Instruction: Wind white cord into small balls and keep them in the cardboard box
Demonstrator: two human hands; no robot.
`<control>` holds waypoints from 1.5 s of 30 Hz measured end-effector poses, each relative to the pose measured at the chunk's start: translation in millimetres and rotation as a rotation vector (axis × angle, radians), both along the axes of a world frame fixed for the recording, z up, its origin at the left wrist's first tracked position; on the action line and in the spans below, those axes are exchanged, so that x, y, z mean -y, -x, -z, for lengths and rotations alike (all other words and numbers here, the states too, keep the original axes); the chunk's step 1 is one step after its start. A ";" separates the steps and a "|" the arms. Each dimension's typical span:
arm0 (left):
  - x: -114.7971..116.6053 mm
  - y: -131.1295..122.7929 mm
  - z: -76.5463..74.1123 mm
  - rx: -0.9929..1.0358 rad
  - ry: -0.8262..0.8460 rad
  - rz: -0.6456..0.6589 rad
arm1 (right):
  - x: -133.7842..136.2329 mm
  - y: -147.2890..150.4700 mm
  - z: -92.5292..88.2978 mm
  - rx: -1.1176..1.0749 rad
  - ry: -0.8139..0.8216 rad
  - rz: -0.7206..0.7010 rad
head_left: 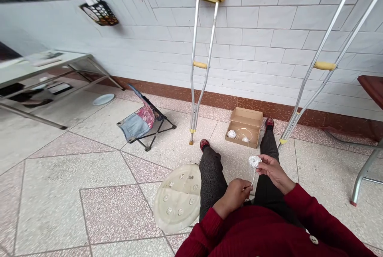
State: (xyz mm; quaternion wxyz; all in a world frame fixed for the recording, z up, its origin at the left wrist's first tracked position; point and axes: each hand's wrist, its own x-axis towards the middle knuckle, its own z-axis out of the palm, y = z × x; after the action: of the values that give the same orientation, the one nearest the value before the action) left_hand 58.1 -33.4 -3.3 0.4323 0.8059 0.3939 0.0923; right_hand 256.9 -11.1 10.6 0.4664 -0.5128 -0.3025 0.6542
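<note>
My right hand [272,170] pinches a small ball of white yarn [254,161] between thumb and fingers, above my lap. A strand of the same yarn [253,176] runs down from the ball to my left hand [236,194], whose closed fingers grip it. Past my knees, an open cardboard box [256,142] sits on the floor between my feet. Inside lie a larger white yarn ball [231,134] and a smaller white clump [245,140], joined by loose yarn. A thin strand leads from the box up toward the ball in my right hand.
One crutch [200,65] leans on the tiled wall ahead, another crutch [324,65] to the right. A folding stool [136,125] stands at left, a round beige mat [178,199] beside my left leg. Farther left are a table [77,57] and a pale blue plate [103,99].
</note>
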 end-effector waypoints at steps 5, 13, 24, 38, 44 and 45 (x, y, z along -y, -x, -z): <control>-13.3 2.2 -19.3 -0.105 -0.260 0.025 | 1.7 2.6 29.5 0.474 -0.198 -0.082; -44.2 8.0 -24.0 -0.051 -0.373 0.064 | 29.9 3.7 8.5 -0.022 0.066 -0.468; -24.4 4.1 -4.2 0.312 0.160 -0.191 | 19.1 -5.7 -16.5 -0.291 0.062 -0.298; -23.9 19.4 3.4 0.659 0.582 -0.477 | 14.6 -20.9 -30.9 -0.512 0.212 0.013; -7.8 20.7 14.7 0.566 0.681 -0.305 | 5.6 -30.5 -38.6 -0.562 0.152 0.098; -4.9 20.8 15.9 0.553 0.690 -0.299 | 4.8 -31.5 -38.7 -0.545 0.149 0.108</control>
State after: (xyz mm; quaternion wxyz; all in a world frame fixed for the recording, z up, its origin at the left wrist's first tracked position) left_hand 37.3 -28.5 -19.2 0.7457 0.4948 0.3832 0.2286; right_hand 288.3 -15.9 49.3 0.5256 -0.3661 -0.0893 0.7627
